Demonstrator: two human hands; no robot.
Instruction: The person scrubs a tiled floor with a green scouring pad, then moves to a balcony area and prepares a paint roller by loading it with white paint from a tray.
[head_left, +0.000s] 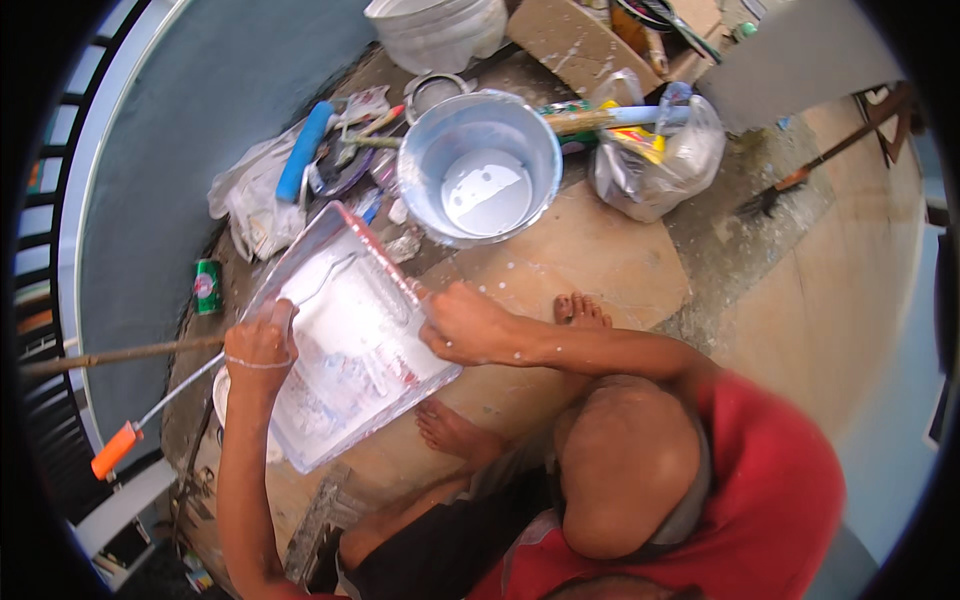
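A white-coated paint tray (345,330) with a worn red rim is tilted in front of me. My left hand (262,338) is closed at its left edge, over the metal rod of a paint roller frame (178,388). The frame's orange handle sticks out to the lower left, and its bent bare wire lies inside the tray. My right hand (462,322) is closed around the tray's right rim, fingertips partly hidden. Just beyond the tray stands a paint-stained bucket (412,170) with some white paint at the bottom.
A blue roller sleeve (305,152) lies on crumpled plastic near the wall. A green can (207,287) stands to the left, by a wooden stick (130,355). Behind the bucket are a white tub (438,35) and a cardboard box (575,45); a filled plastic bag (655,170) sits right.
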